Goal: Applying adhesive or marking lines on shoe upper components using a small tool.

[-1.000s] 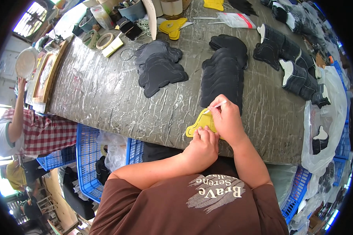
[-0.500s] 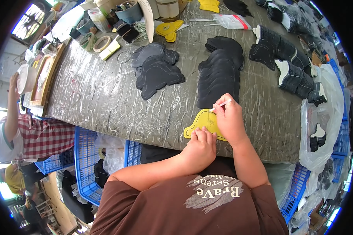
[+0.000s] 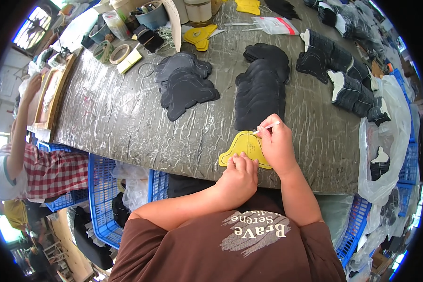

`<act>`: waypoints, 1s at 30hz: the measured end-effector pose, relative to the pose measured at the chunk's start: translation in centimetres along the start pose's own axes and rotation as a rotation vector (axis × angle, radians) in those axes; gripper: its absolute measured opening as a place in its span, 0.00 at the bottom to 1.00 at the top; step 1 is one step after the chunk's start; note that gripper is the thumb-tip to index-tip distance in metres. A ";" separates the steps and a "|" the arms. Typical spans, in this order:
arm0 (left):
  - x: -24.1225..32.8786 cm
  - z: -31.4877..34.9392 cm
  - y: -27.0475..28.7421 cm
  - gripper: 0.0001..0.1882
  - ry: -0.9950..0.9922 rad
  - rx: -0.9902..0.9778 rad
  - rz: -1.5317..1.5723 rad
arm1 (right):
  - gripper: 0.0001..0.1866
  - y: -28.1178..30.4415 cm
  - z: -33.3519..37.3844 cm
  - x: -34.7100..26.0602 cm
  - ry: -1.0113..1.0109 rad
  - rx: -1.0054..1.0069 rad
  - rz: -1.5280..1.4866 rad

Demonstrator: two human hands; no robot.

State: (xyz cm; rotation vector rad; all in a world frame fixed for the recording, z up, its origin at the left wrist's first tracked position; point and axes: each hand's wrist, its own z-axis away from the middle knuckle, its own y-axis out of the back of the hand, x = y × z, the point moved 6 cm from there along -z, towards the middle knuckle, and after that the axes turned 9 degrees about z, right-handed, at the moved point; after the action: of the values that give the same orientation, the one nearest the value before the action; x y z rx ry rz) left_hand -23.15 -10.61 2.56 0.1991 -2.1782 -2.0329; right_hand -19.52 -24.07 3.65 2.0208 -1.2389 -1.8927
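A yellow shaped template [image 3: 242, 145] with slots cut along its outline lies near the table's front edge, at the lower end of the fanned black pieces. My left hand [image 3: 238, 176] rests on its lower part, fingers laid over it and pressing it down. In my right hand [image 3: 278, 145], pinched between thumb and fingers, is a slim white marking pen [image 3: 270, 125]. Its tip is at the template's upper edge. Beyond my hands, a long overlapping row of black cut pieces [image 3: 261, 94] stretches away; whatever lies under the template is hidden.
To the left sits a smaller stack of black pieces [image 3: 188, 91] with pale outlines. Bundled black pieces [image 3: 348, 91] and a clear plastic bag [image 3: 385, 136] are at the right. A tape roll [image 3: 120, 54] lies far left. Another person's arm [image 3: 21, 122] reaches over a wooden frame [image 3: 56, 94].
The pen's tip has shifted slightly along the template's upper edge, while my left hand stays put. At far left, the other person's arm has moved, and the white container it held no longer shows clearly.
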 end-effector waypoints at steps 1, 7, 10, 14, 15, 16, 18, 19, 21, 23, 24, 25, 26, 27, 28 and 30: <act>0.0 0.0 -0.1 0.37 0.002 -0.001 -0.005 | 0.06 0.1 0.1 0.0 0.020 0.012 0.025; 0.0 0.0 -0.2 0.38 0.021 -0.016 -0.011 | 0.05 1.1 1.5 0.5 -0.013 0.048 0.027; 0.0 0.1 -0.2 0.38 0.027 -0.019 -0.017 | 0.04 1.4 2.5 0.8 0.007 0.085 0.018; 0.0 0.1 -0.2 0.38 0.018 -0.009 -0.009 | 0.04 1.8 3.8 1.1 0.012 0.116 0.022; 0.0 0.1 -0.1 0.38 0.019 -0.018 -0.009 | 0.04 1.9 4.0 1.1 0.009 0.120 0.022; 0.0 0.1 -0.1 0.38 0.022 -0.028 -0.008 | 0.04 2.0 4.3 1.1 0.012 0.114 0.006; 0.0 0.1 -0.3 0.38 0.020 -0.025 -0.009 | 0.04 2.1 4.9 1.2 0.014 0.110 -0.010; 0.0 0.1 -0.3 0.38 0.022 -0.021 -0.010 | 0.04 2.2 5.2 1.2 0.007 0.108 -0.010; 0.0 0.1 -0.3 0.38 0.024 -0.026 -0.014 | 0.04 2.3 5.9 1.4 -0.002 0.109 -0.010; 0.0 0.1 -0.2 0.38 0.025 -0.031 -0.016 | 0.05 2.7 6.6 1.3 0.063 0.141 -0.026; 0.0 0.0 -0.1 0.38 0.027 -0.033 -0.019 | 0.05 2.8 6.9 1.3 0.060 0.142 -0.025; 0.0 0.0 -0.1 0.38 0.029 -0.035 -0.022 | 0.05 3.0 7.1 1.2 0.062 0.142 -0.023; 0.0 0.1 -0.1 0.38 0.025 -0.035 -0.021 | 0.05 3.2 7.3 1.1 0.063 0.142 -0.021; 0.0 0.1 -0.2 0.38 0.029 -0.034 -0.022 | 0.05 3.3 7.5 1.1 0.061 0.144 -0.020; 0.0 0.1 -0.2 0.38 0.033 -0.032 -0.023 | 0.05 3.5 7.7 1.2 0.049 0.146 -0.014; -0.1 0.0 0.0 0.29 0.015 0.024 0.005 | 0.05 3.9 8.1 1.5 0.035 0.149 -0.007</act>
State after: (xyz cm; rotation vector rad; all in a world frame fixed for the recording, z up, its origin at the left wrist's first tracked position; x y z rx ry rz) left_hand -23.03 -10.61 2.60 0.2108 -2.1925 -1.9970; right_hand -28.62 -23.99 3.00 2.1220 -1.4054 -1.8099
